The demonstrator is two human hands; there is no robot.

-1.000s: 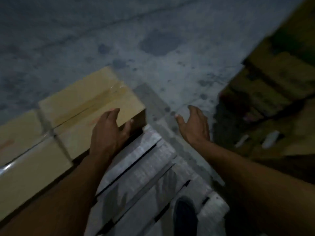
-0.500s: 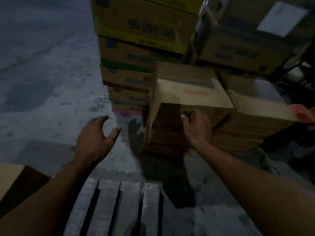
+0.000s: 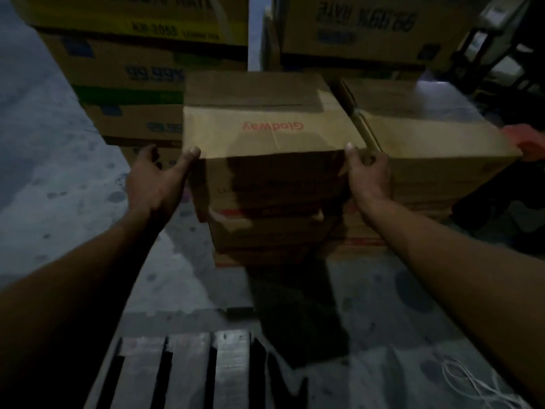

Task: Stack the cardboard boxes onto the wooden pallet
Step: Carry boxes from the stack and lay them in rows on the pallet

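Facing dim, stained concrete floor [image 3: 59, 172] and a wall of printed cartons [image 3: 132, 69], having just swung away from the loaded end of the wooden pallet [image 3: 182, 370], now lying low at the near edge of view, showing bare slats only. Judging from that: finishing one placement and starting the next pick.

Reaching for the Glodway box [image 3: 265, 134], sitting topmost and level on a short stack [image 3: 265, 234] of like boxes, pressing side to side against a neighbouring plain box [image 3: 427, 137]. Wrapping the right-hand grip [image 3: 368, 175] round the near right corner, curling fingers into the seam between the two boxes, resting the thumb tip at the top edge. Holding the left-hand grip [image 3: 156, 181] wide and unclosed beside the near left corner, touching cardboard with the thumb tip alone, clasping nothing yet. Bracketing the box between both, but apparently not lifting it off the stack yet.

Leaving a strip of floor between stack and pallet. Passing over a loose white cord [image 3: 472, 385] at lower right and a red shape [image 3: 528, 143] at the plain box's far corner, too blurred for naming.
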